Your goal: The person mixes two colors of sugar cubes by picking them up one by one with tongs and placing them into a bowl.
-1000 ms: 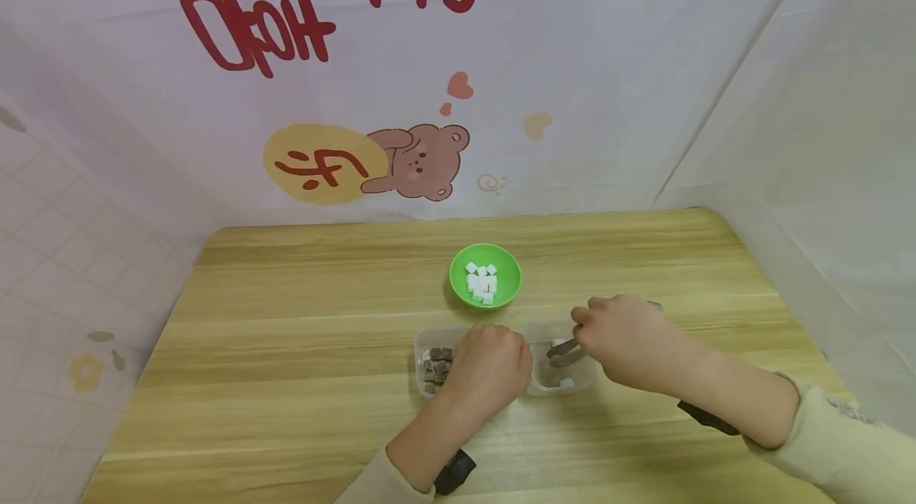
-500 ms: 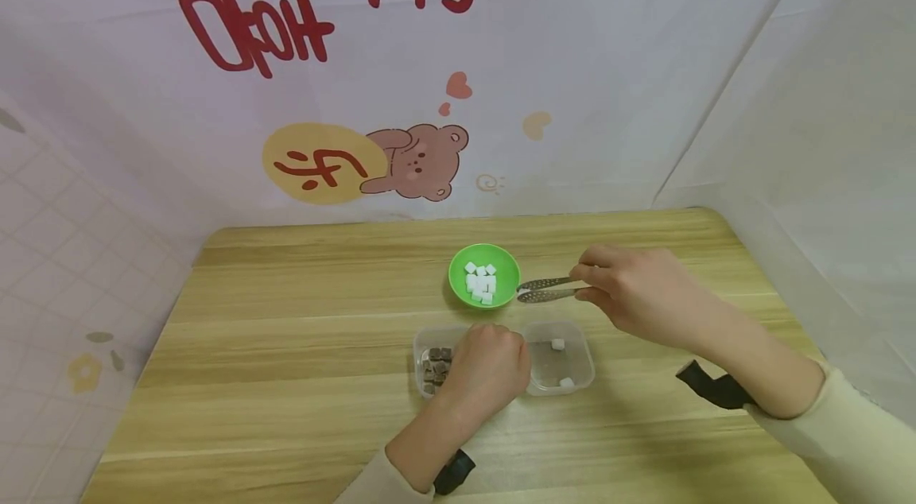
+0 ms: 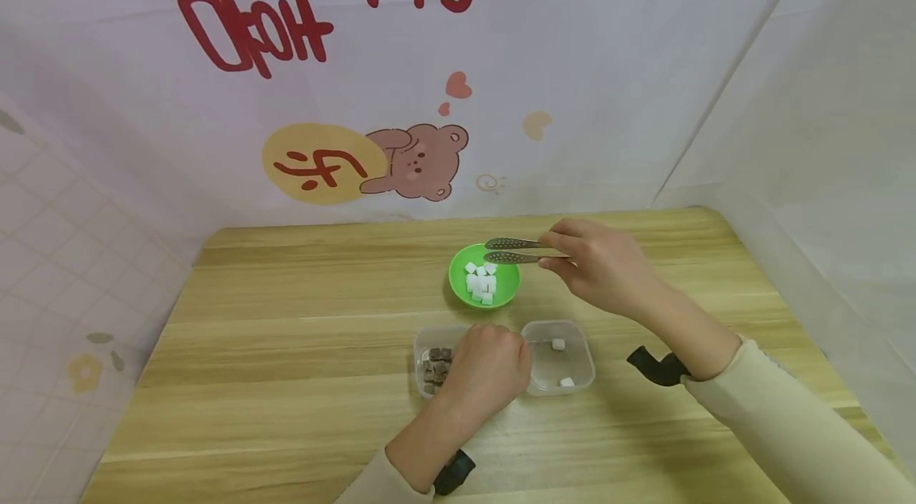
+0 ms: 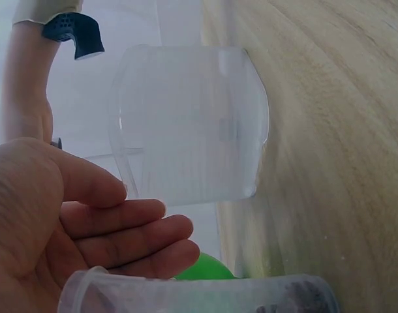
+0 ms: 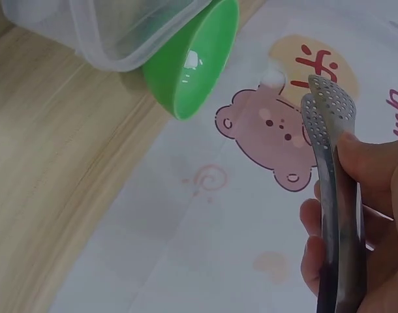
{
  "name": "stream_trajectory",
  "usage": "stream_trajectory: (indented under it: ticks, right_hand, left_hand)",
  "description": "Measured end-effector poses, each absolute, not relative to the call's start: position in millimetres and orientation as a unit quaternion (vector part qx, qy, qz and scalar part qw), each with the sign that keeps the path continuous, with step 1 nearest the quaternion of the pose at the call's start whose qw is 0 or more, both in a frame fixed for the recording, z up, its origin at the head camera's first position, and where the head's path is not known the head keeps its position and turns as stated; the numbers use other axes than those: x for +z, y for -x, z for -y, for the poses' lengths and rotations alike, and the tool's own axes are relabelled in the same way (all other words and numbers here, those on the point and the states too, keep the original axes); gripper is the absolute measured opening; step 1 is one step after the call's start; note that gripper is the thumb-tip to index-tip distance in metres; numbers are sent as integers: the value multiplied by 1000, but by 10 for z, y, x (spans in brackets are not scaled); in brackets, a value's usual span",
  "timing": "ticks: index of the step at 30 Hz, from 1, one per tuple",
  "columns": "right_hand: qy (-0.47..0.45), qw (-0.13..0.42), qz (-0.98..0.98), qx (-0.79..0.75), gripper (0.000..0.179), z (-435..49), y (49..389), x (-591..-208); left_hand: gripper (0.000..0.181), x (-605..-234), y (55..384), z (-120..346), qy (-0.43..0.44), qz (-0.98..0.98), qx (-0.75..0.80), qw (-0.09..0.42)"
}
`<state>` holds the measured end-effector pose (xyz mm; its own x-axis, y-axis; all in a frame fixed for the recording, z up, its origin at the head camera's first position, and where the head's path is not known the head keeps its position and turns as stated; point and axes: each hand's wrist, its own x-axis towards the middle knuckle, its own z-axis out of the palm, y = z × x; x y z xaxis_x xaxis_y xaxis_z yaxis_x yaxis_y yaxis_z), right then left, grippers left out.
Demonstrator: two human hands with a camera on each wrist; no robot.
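My right hand holds metal tongs with perforated tips, over the far rim of a green bowl. Several white cubes lie in the bowl. In the right wrist view the tongs' tips stand slightly apart, and a blurred white cube appears in the air beside them. My left hand is over the inner side of a clear container holding brown cubes. Its loosely bent fingers hold nothing in the left wrist view; whether they touch the container is unclear.
Right of my left hand stands another clear container with two white cubes inside. Everything rests on a wooden table. A white printed cloth rises behind it.
My right hand has lifted the tongs out of the right container with a white cube and carried them left and away to the bowl. The tips have parted; my left hand stays put.
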<state>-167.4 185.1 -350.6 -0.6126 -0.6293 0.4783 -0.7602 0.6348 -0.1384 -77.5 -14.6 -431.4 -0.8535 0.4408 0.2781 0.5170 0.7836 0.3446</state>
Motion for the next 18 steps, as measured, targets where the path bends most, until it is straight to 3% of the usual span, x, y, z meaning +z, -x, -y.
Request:
stream_trajectory:
  ticks: [18]
  right_hand:
    - [-430, 201, 871, 124, 31, -2203, 1428, -3426]
  left_hand:
    - [48, -4309, 770, 148, 253, 939, -216, 84]
